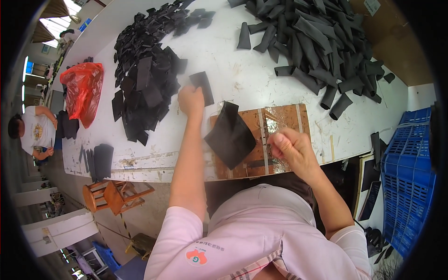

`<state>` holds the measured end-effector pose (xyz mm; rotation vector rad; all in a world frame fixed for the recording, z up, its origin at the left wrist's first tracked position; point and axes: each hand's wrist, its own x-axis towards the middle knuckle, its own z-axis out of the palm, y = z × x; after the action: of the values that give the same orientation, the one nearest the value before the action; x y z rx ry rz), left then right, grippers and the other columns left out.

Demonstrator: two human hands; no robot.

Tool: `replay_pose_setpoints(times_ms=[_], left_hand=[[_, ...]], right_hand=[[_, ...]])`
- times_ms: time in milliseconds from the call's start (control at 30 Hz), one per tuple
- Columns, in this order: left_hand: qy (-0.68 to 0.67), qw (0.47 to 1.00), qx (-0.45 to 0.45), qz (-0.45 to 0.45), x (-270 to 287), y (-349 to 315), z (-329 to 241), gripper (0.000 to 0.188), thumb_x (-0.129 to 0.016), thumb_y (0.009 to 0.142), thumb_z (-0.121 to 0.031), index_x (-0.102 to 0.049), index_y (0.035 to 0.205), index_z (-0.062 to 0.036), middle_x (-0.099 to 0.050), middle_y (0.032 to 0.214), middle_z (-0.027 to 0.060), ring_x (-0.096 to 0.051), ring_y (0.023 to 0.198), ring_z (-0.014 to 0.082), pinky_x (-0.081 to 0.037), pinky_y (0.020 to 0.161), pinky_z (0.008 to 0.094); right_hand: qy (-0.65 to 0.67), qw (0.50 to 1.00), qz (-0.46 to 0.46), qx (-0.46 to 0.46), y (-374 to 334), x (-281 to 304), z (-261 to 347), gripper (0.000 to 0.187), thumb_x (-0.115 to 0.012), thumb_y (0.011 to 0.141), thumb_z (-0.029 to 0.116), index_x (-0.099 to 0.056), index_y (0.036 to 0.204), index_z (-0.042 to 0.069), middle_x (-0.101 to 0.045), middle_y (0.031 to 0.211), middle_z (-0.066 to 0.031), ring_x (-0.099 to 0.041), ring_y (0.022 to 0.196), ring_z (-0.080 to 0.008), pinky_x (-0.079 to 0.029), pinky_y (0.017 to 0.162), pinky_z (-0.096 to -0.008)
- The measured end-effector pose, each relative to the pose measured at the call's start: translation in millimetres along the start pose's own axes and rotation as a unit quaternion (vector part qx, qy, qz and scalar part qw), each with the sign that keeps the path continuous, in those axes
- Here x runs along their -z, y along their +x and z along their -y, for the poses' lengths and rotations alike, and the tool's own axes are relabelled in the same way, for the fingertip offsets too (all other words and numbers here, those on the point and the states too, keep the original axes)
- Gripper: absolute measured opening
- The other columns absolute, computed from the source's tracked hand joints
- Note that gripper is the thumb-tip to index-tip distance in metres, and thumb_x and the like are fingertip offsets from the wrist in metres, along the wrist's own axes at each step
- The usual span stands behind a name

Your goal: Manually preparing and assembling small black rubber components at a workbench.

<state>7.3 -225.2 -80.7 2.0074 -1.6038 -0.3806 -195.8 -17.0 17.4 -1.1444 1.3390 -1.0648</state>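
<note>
My left hand (pixel 191 100) is closed at the edge of a small black rectangular piece (pixel 204 88), beside a heap of similar flat black pieces (pixel 149 79). A larger black sheet (pixel 231 135), folded over at its upper end, lies across the left part of a brown board (pixel 301 114) crossed by strips of tape. Over the board's right part, my right hand (pixel 290 147) is curled with thumb and fingers pressed together. Whatever it may hold is hidden or too small to name.
Rolled dark grey tubes (pixel 317 42) are piled at the far right, near a cardboard box (pixel 396 37). A red plastic bag (pixel 84 91) and some dark strips (pixel 101 161) lie on the left. Blue crates (pixel 406 172) stand right, a wooden stool (pixel 116 196) left. Another person (pixel 37 130) stands farther left.
</note>
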Motion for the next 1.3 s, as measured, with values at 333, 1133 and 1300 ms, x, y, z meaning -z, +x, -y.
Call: replay_pose_setpoints(times_ms=[333, 1133, 1300], left_hand=[[-0.395, 0.821, 0.046, 0.411, 128, -114, -45, 0.01, -0.062, 0.073, 0.004, -0.056, 0.08, 0.0004, -0.061, 0.072, 0.0042, -0.056, 0.062, 0.0057, -0.045, 0.055, 0.0166], [-0.514, 0.802, 0.153, 0.262, 139, -176, -4, 0.012, -0.058, 0.077, -0.003, -0.057, 0.088, 0.0013, -0.059, 0.073, 0.0043, -0.054, 0.061, 0.0086, -0.041, 0.054, 0.0191], [-0.427, 0.884, 0.053, 0.182, 144, -186, -21, 0.005, -0.057, 0.078, 0.0, -0.056, 0.082, 0.0026, -0.058, 0.067, 0.0035, -0.051, 0.054, 0.0045, -0.042, 0.048, 0.0159]], right_hand=[[0.359, 0.913, 0.145, -0.126, -4, -56, -9, 0.037, -0.066, 0.075, 0.03, -0.056, 0.094, -0.001, -0.057, 0.078, -0.0044, -0.053, 0.071, -0.009, -0.045, 0.062, -0.0237], [-0.397, 0.911, 0.104, -0.034, 5, -69, -2, 0.024, -0.064, 0.076, 0.023, -0.059, 0.073, 0.0, -0.057, 0.066, -0.0084, -0.053, 0.053, -0.0185, -0.044, 0.051, -0.0283], [-0.166, 0.966, -0.05, 0.191, -9, -72, 18, 0.024, -0.072, 0.064, 0.013, -0.057, 0.077, -0.001, -0.052, 0.067, -0.008, -0.053, 0.055, -0.0223, -0.043, 0.047, -0.0329]])
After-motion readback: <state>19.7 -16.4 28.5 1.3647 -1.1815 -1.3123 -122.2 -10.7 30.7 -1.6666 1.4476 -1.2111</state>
